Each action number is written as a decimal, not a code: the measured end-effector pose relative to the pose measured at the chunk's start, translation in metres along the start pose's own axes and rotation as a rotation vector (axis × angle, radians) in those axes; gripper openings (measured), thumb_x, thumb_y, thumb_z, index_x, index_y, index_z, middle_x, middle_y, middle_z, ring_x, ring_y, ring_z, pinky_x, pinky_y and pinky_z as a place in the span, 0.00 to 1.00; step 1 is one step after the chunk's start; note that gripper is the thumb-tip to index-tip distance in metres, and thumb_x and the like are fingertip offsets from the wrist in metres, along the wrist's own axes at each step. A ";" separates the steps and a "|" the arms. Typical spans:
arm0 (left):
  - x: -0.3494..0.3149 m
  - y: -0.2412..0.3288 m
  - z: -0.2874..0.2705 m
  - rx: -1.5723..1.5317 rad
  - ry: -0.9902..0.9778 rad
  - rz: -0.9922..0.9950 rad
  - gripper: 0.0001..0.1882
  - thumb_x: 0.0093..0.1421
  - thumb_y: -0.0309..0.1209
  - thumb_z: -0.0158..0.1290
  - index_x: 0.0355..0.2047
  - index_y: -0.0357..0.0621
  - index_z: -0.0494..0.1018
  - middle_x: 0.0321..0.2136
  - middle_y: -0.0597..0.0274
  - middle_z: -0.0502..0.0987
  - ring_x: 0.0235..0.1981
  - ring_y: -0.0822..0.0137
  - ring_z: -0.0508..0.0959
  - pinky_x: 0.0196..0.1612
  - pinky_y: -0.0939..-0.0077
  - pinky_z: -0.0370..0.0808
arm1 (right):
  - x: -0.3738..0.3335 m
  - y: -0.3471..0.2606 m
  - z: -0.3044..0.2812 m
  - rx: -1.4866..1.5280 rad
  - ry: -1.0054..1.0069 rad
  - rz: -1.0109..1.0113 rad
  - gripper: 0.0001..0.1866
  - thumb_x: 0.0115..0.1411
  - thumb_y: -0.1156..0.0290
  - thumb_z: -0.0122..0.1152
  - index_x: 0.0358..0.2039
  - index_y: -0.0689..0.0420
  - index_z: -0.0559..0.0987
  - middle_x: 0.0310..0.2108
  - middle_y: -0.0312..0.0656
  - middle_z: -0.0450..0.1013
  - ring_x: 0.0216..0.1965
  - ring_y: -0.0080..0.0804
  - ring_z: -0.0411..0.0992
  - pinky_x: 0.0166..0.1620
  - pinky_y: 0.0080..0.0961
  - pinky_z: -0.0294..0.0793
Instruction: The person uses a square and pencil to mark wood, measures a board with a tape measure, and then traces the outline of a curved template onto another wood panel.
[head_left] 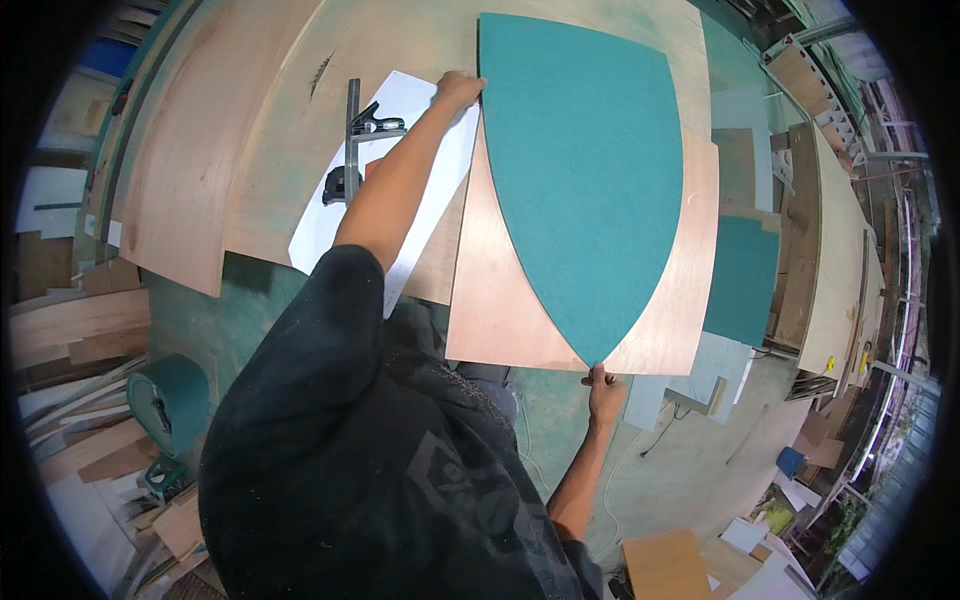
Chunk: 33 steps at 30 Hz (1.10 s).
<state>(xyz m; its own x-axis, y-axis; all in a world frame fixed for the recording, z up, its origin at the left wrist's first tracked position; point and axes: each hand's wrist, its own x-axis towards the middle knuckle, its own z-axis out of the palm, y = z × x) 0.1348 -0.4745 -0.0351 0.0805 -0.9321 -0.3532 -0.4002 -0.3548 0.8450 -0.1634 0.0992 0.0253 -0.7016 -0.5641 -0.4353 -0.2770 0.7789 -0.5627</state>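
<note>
A large green panel (590, 170) with curved sides narrows to a point at its near end. It lies over a pale plywood sheet (490, 310), whose lower corners show on both sides of the point. My left hand (460, 90) is closed on the panel's left edge toward its far end. At the near tip, my right hand (605, 393) pinches the panel with thumb and fingers. Under my left forearm is a white sheet (425, 110), with a metal square (352, 150), a black tape measure (336, 187) and a partly hidden red piece on it.
A wide wooden worktable (270, 190) carries another long plywood piece (185, 170) at left. Scrap boards (80, 330) and a round green container (170, 400) stand on the lower left. Further boards (825, 250) line the right side. A thin cable (610, 490) runs along the floor.
</note>
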 end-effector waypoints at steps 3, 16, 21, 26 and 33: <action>0.023 -0.005 0.013 -0.022 0.121 0.011 0.15 0.50 0.35 0.62 0.39 0.48 0.84 0.41 0.53 0.83 0.45 0.57 0.82 0.51 0.67 0.76 | -0.007 -0.009 0.010 0.004 0.042 0.006 0.21 0.61 0.60 0.63 0.24 0.69 0.82 0.21 0.46 0.79 0.25 0.25 0.75 0.36 0.30 0.73; 0.011 0.033 0.004 0.152 -0.027 0.033 0.20 0.48 0.37 0.64 0.44 0.55 0.83 0.41 0.60 0.84 0.44 0.60 0.82 0.52 0.69 0.75 | -0.018 0.014 0.055 0.359 0.413 0.114 0.15 0.59 0.70 0.65 0.22 0.71 0.79 0.23 0.48 0.78 0.25 0.31 0.76 0.35 0.28 0.74; 0.078 0.023 -0.004 -0.166 -0.098 0.015 0.13 0.55 0.26 0.61 0.40 0.30 0.79 0.39 0.52 0.82 0.34 0.65 0.83 0.36 0.78 0.82 | -0.016 0.010 0.056 0.332 0.394 0.180 0.14 0.59 0.71 0.66 0.22 0.69 0.78 0.24 0.47 0.78 0.25 0.30 0.75 0.34 0.29 0.74; 0.070 0.074 -0.009 -0.025 -0.109 -0.109 0.15 0.53 0.32 0.65 0.35 0.31 0.79 0.34 0.52 0.83 0.28 0.66 0.84 0.33 0.77 0.83 | -0.020 0.012 0.055 0.403 0.400 0.230 0.14 0.58 0.70 0.67 0.22 0.67 0.76 0.24 0.46 0.78 0.25 0.29 0.74 0.34 0.28 0.73; 0.067 0.101 -0.010 0.268 -0.090 -0.166 0.08 0.54 0.29 0.66 0.29 0.38 0.80 0.25 0.60 0.82 0.22 0.71 0.82 0.26 0.78 0.81 | -0.023 0.010 0.054 0.324 0.402 0.262 0.14 0.59 0.70 0.66 0.21 0.65 0.75 0.22 0.44 0.76 0.23 0.28 0.73 0.31 0.27 0.71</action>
<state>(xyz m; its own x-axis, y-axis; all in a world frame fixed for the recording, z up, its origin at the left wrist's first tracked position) 0.1095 -0.5734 0.0305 0.0885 -0.8488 -0.5213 -0.6153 -0.4582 0.6415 -0.1147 0.1050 -0.0089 -0.9317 -0.1656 -0.3233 0.1103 0.7190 -0.6863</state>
